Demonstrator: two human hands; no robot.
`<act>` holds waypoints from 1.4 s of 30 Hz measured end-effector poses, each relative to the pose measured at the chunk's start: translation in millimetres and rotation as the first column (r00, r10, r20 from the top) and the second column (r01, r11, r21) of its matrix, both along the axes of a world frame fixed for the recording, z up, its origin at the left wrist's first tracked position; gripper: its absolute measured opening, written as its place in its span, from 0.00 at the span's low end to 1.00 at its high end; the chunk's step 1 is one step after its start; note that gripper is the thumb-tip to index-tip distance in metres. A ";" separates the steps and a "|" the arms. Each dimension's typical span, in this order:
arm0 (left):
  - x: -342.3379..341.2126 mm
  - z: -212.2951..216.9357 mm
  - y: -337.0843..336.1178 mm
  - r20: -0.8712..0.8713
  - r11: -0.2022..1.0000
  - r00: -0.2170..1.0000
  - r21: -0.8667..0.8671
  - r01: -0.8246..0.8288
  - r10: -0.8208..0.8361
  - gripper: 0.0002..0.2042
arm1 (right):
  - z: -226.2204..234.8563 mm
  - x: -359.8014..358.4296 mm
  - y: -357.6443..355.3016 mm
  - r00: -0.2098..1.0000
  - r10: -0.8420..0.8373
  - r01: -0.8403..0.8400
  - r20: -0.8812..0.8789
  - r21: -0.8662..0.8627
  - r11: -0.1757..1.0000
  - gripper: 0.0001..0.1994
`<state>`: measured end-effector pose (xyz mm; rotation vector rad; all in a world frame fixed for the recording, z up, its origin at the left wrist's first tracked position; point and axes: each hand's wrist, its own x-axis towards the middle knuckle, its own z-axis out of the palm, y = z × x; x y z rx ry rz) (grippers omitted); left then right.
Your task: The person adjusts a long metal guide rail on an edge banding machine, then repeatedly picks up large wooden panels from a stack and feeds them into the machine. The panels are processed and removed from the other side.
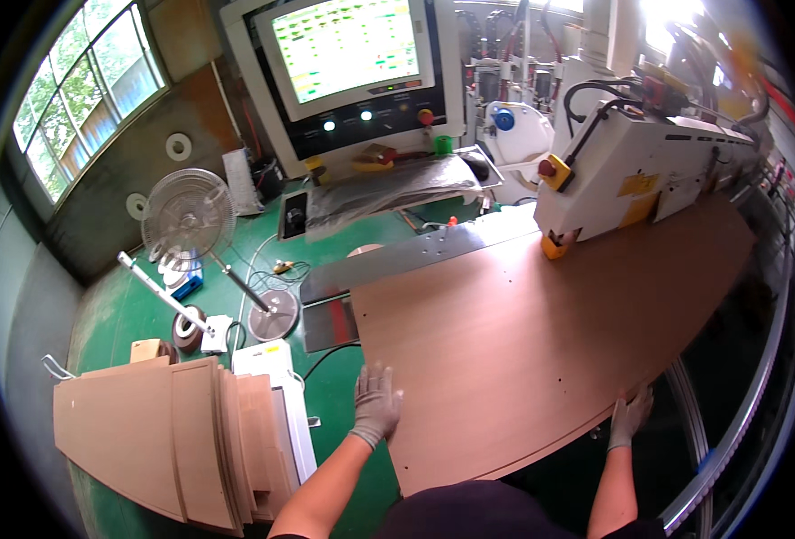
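Observation:
A large flat brown wood panel [496, 359] with small dark holes lies in front of me, its far part running beneath a white machine head [635, 175]. Against the panel's left edge rests my left hand [377, 409], in a pale glove, its fingers stretched forward and apart from the thumb. My right hand [629, 420], gloved the same way, touches the near right edge with fingers extended. Neither hand is closed round anything. The underside of the panel is hidden.
Brown boards [146, 431] are stacked at the lower left beside a white cabinet [267, 359]. A standing fan [189, 216] is farther back. A control console with a lit screen [348, 49] stands ahead. A curved metal rail [748, 413] runs along the right.

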<state>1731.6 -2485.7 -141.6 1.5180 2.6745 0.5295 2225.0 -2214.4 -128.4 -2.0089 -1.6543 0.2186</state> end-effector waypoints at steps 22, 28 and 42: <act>8.0 -23.7 284.2 0.120 0.996 0.993 0.090 -0.024 0.013 0.35 | -36.8 -77.6 -159.5 0.003 -0.627 -0.757 -0.779 -0.411 0.507 0.30; 15.3 -26.1 294.0 0.003 0.986 0.995 -0.135 -0.094 0.095 0.41 | -99.7 -41.6 -123.1 -0.139 -0.664 -0.553 -0.735 -0.499 0.668 0.30; 7.9 -52.2 293.5 -0.082 0.973 0.995 -0.218 -0.075 0.058 0.48 | -100.5 23.7 14.6 -0.185 -0.326 -0.140 -0.927 -0.303 0.943 0.24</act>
